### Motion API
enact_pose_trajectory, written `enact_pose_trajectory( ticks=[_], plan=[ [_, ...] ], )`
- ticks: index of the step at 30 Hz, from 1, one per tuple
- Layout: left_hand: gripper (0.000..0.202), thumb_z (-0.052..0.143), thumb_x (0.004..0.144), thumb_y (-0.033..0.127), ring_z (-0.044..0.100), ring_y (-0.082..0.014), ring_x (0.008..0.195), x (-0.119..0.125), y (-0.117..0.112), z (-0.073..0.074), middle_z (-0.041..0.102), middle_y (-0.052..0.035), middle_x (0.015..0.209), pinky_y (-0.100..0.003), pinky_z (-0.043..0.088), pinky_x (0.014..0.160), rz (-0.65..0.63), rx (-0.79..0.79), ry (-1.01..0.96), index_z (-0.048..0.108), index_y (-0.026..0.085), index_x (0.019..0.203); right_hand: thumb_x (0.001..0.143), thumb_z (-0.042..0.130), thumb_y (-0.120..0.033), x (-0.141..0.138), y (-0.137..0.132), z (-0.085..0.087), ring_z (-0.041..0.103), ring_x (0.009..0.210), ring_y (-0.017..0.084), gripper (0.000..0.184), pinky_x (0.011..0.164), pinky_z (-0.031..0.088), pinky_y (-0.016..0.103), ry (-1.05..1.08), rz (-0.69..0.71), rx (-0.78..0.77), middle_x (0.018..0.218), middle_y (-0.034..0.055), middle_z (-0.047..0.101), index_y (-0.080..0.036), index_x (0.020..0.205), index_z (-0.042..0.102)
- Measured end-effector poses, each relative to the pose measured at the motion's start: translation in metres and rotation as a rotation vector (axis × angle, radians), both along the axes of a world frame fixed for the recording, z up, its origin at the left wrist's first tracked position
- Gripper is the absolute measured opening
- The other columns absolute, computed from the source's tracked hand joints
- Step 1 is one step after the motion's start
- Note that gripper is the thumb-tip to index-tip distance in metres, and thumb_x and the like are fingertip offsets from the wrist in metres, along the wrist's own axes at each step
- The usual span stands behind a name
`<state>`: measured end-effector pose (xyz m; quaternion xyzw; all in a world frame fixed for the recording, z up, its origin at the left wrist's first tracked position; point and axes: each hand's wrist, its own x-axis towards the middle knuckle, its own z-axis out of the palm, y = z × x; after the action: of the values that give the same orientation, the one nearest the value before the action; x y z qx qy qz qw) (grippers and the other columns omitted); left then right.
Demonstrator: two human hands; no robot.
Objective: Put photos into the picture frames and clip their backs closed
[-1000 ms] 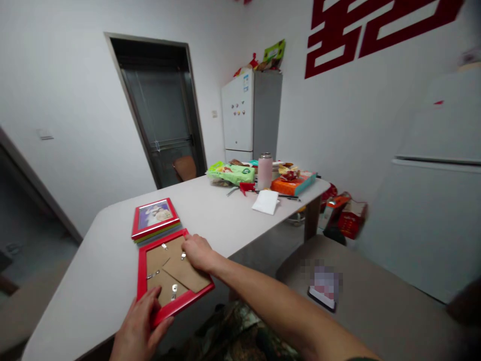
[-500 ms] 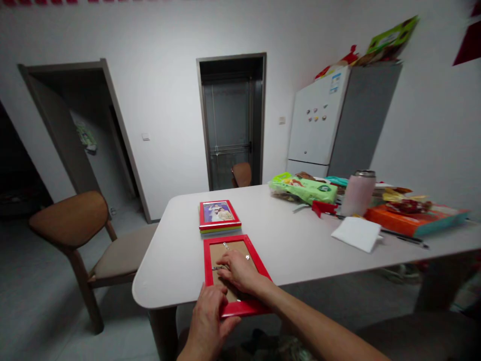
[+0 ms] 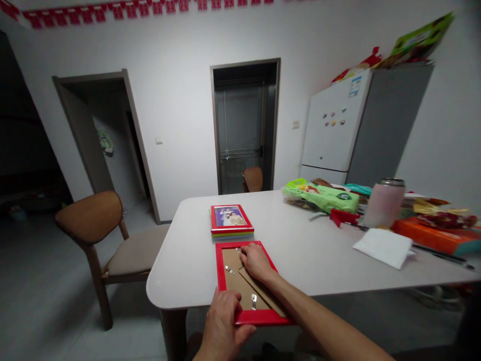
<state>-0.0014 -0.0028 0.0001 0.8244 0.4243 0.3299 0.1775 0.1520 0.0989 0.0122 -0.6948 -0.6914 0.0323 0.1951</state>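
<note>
A red picture frame (image 3: 224, 281) lies face down at the near edge of the white table (image 3: 293, 250), its brown backing board and small metal clips showing. My left hand (image 3: 221, 326) grips the frame's near left corner, thumb on the bottom rail. My right hand (image 3: 254, 261) rests on the backing near the top right, fingers curled and pressed on a clip by the top rail. Just beyond lies a stack of coloured frames (image 3: 231, 221), the top one red with a photo facing up.
A wooden chair (image 3: 101, 235) stands left of the table. On the right of the table are a green packet (image 3: 321, 195), a pink flask (image 3: 383, 203), a white napkin (image 3: 383, 246) and an orange box (image 3: 439, 238). A fridge (image 3: 349, 130) and doorways stand behind.
The view has swung left, bringing the chair and left doorway in. My right hand shifted from the frame's middle to the clip at its upper right. My left hand stays on the near corner.
</note>
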Motion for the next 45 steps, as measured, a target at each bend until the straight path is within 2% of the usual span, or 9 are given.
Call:
enact_pose_trajectory(
  ticks=[5,10,13,17,25,30,35,40,45],
  plan=[
    [0.031,0.072,0.052,0.012,0.05,-0.0196,0.078,0.0,0.002,0.001,0.056,-0.0038,0.082,-0.034,0.041,0.071,0.011,-0.034,-0.027,0.048,0.018,0.071,0.076,0.041,-0.03,0.0,0.01,-0.005,0.049,0.09,0.02,0.029,0.072,0.036,0.027,0.017,-0.025,-0.001,0.096,0.0092,0.058,-0.022,0.093,0.063],
    [0.028,0.071,0.052,0.014,0.05,-0.0198,0.078,-0.002,0.005,0.0,0.056,-0.0033,0.083,-0.035,0.041,0.071,0.011,-0.028,-0.031,0.048,0.018,0.069,0.075,0.041,-0.026,0.004,-0.001,0.006,0.049,0.091,0.019,0.035,0.077,0.036,0.027,0.061,0.052,0.002,0.098,0.01,0.057,-0.02,0.106,0.057],
    [0.027,0.07,0.053,0.015,0.05,-0.0196,0.079,-0.004,0.007,0.0,0.056,-0.0032,0.084,-0.033,0.042,0.07,0.008,-0.028,-0.047,0.048,0.019,0.068,0.07,0.047,-0.023,0.019,-0.024,0.015,0.048,0.095,0.017,0.044,0.082,0.035,0.027,0.099,0.235,-0.011,0.104,0.0067,0.055,-0.021,0.113,0.05],
    [0.025,0.068,0.054,0.013,0.051,-0.0193,0.081,-0.004,0.009,0.0,0.056,-0.0024,0.084,-0.035,0.041,0.074,0.01,-0.022,-0.057,0.048,0.019,0.067,0.06,0.057,-0.023,0.035,-0.063,0.018,0.045,0.101,0.019,0.033,0.087,0.032,0.029,0.137,0.516,-0.13,0.114,0.003,0.048,-0.027,0.093,0.063],
    [0.025,0.068,0.055,0.014,0.051,-0.019,0.079,0.001,0.007,0.002,0.056,-0.002,0.081,-0.041,0.038,0.081,0.025,-0.015,-0.01,0.048,0.019,0.071,0.065,0.056,-0.028,0.019,-0.077,0.011,0.046,0.096,0.02,0.013,0.084,0.032,0.033,0.123,0.389,-0.026,0.103,0.0028,0.055,-0.026,0.071,0.068],
    [0.025,0.066,0.055,0.012,0.052,-0.0199,0.082,0.002,0.007,0.002,0.057,-0.0034,0.085,-0.044,0.036,0.084,0.012,-0.026,-0.042,0.049,0.019,0.071,0.062,0.058,-0.034,0.024,-0.077,0.007,0.047,0.096,0.022,0.038,0.081,0.034,0.032,0.115,0.233,0.03,0.11,0.0082,0.051,-0.023,0.098,0.06],
    [0.026,0.065,0.054,0.011,0.05,-0.0235,0.095,0.0,0.009,-0.005,0.057,-0.0064,0.099,-0.047,0.034,0.088,-0.001,-0.051,-0.091,0.051,0.019,0.075,0.063,0.055,-0.029,0.027,-0.074,0.006,0.05,0.088,0.02,0.039,0.074,0.037,0.028,0.118,0.161,0.017,0.096,0.0079,0.057,-0.021,0.101,0.058],
    [0.035,0.06,0.063,0.019,0.043,-0.0239,0.109,-0.002,0.016,-0.009,0.044,-0.0114,0.121,-0.04,0.035,0.091,0.016,-0.154,-0.308,0.05,0.018,0.097,0.06,0.054,-0.025,0.029,-0.066,0.022,0.051,0.084,0.02,0.033,0.072,0.038,0.026,0.107,0.133,0.044,0.087,0.007,0.06,-0.019,0.092,0.062],
    [0.034,0.049,0.072,0.028,0.053,-0.0198,0.097,-0.002,0.034,0.006,0.055,-0.0096,0.106,-0.033,0.042,0.084,0.063,-0.322,-0.648,0.044,0.016,0.103,0.062,0.053,-0.024,0.002,-0.072,0.047,0.051,0.08,0.018,0.028,0.07,0.039,0.025,0.116,0.199,0.121,0.084,0.007,0.059,-0.019,0.087,0.063]
  ],
)
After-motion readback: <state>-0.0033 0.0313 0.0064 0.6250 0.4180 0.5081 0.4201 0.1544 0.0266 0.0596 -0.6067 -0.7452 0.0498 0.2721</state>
